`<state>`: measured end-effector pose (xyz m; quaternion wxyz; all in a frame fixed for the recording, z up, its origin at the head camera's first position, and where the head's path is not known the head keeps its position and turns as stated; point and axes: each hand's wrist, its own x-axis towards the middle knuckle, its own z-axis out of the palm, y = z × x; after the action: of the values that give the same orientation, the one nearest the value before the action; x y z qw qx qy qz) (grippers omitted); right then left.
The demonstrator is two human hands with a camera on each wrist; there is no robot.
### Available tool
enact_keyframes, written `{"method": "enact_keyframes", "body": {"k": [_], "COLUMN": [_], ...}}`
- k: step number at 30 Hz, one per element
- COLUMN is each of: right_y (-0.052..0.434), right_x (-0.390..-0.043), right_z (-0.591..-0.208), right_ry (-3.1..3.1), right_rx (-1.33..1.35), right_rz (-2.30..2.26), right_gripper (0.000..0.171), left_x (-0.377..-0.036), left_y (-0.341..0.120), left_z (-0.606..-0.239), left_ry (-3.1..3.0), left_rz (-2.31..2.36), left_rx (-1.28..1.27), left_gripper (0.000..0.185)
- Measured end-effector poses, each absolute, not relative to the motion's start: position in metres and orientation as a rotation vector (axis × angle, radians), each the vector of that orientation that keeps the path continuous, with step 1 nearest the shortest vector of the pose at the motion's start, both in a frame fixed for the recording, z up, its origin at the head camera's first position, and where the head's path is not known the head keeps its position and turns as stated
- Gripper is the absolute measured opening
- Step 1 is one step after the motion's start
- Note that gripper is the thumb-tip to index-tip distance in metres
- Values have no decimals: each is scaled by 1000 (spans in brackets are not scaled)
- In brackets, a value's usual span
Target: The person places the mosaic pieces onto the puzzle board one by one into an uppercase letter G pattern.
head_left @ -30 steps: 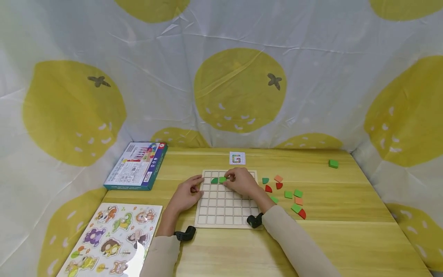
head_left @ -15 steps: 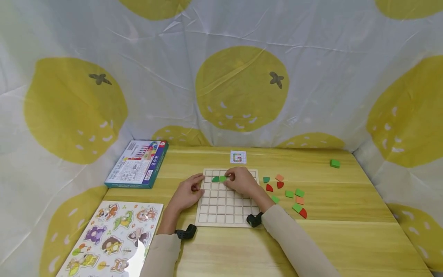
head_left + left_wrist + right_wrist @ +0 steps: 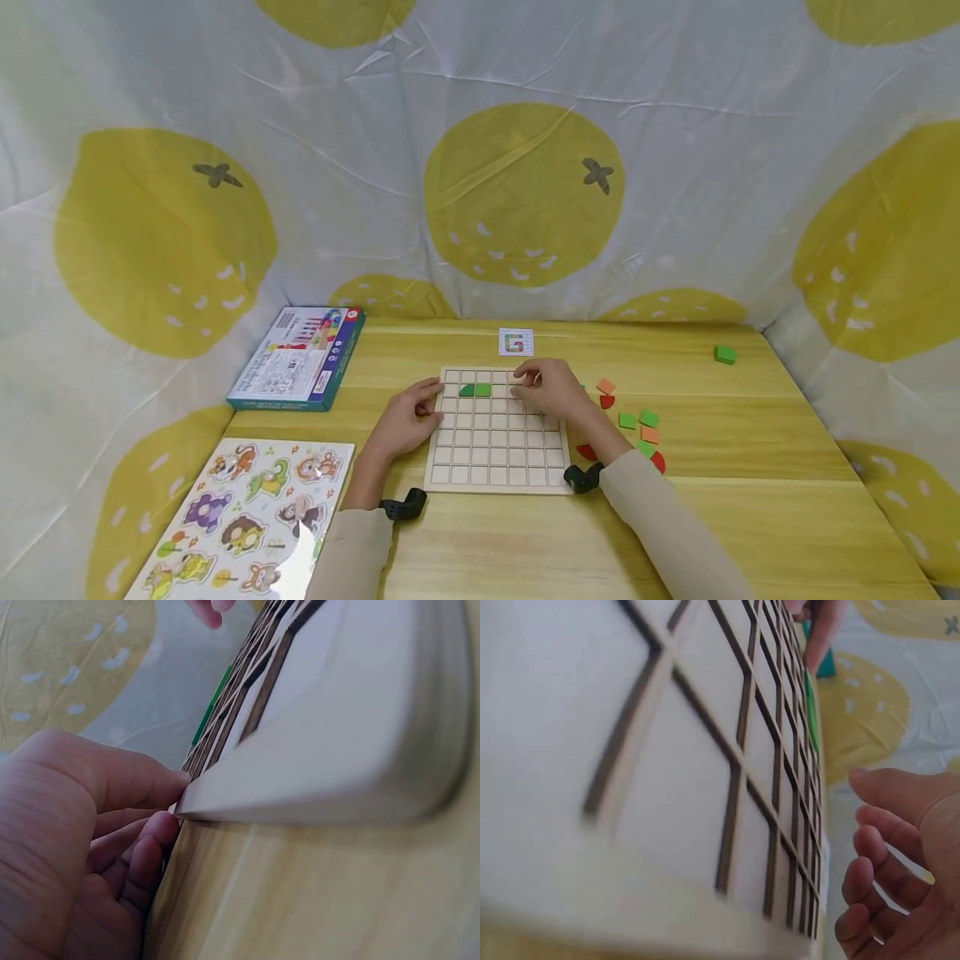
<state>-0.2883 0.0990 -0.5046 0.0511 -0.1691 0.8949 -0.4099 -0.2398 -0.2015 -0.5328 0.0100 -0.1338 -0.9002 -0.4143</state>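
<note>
A pale wooden grid board [image 3: 480, 457] lies on the table before me. On its upper rows a dark green quarter-round tile [image 3: 467, 390] sits beside a light green square tile [image 3: 483, 390]. My left hand [image 3: 402, 423] holds the board's left edge; in the left wrist view its thumb and finger meet that rim. Over the board's upper right hangs my right hand [image 3: 555, 390], holding nothing, its fingers loosely curved and apart from the tiles. The right wrist view shows a gap between thumb and fingers. Right of the board lie loose tiles, including an orange square [image 3: 605, 387] and a red quarter-round [image 3: 607, 402].
A printed card [image 3: 516, 342] with a coloured G pattern lies behind the board. To the left are a flat box [image 3: 296, 358] and an animal picture board [image 3: 243, 508]. A green block [image 3: 724, 355] sits far right. My right forearm partly covers the loose tiles.
My right hand has let go of the light green square tile and moved right. A red tile now shows lower, left of the right forearm. My left hand stays at the board's edge.
</note>
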Motion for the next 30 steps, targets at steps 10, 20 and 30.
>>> {"method": "enact_keyframes", "body": {"k": [10, 20, 30], "right_y": [155, 207, 237], "right_x": [-285, -281, -283], "right_z": [-493, -503, -512], "right_ry": [2833, 2893, 2890], "right_rx": [-431, -326, -240], "right_rz": [-1200, -1163, -1092], "right_gripper": [29, 32, 34], "left_x": [-239, -238, -239], "left_y": [-200, -200, -202], "left_z": [-531, -529, -532], "left_ry": [-2808, -2816, -2807], "left_rz": [-1299, -1297, -1300], "left_rx": [-407, -407, -409], "left_gripper": [54, 54, 54]}}
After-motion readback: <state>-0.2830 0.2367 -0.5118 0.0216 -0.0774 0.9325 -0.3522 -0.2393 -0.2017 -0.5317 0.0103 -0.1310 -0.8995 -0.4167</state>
